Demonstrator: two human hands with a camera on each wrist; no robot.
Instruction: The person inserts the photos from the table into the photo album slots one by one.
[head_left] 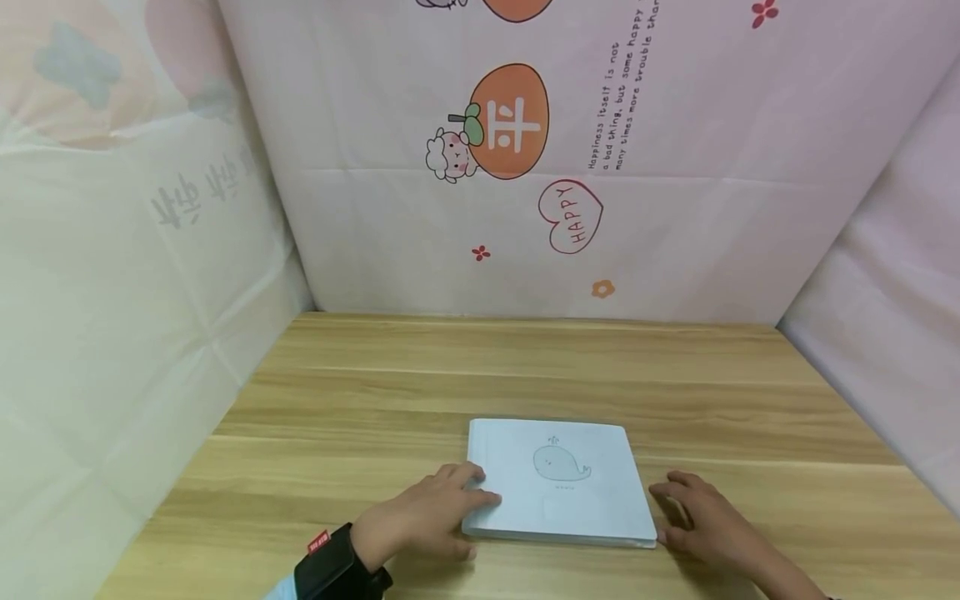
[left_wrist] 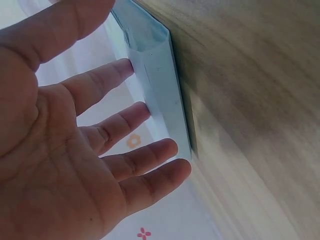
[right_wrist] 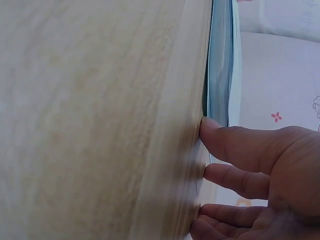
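Note:
A thin white book (head_left: 510,467) with a whale drawing on its cover lies flat and closed on the wooden table. My left hand (head_left: 431,512) is at the book's left side, its fingers spread and fairly straight. In the left wrist view its fingertips rest along the smooth spine (left_wrist: 162,87). By the lower right corner is my right hand (head_left: 705,523), with gently bent fingers and fingertips down on the table. The right wrist view shows the thumb right at the edge of the pages (right_wrist: 220,75). Neither hand grips the book.
The wood-grain table (head_left: 360,400) reaches back to a white printed cloth (head_left: 375,233) hanging behind it. More cloth hangs at the left (head_left: 150,308) and right sides. A black band (head_left: 337,567) sits on the left wrist.

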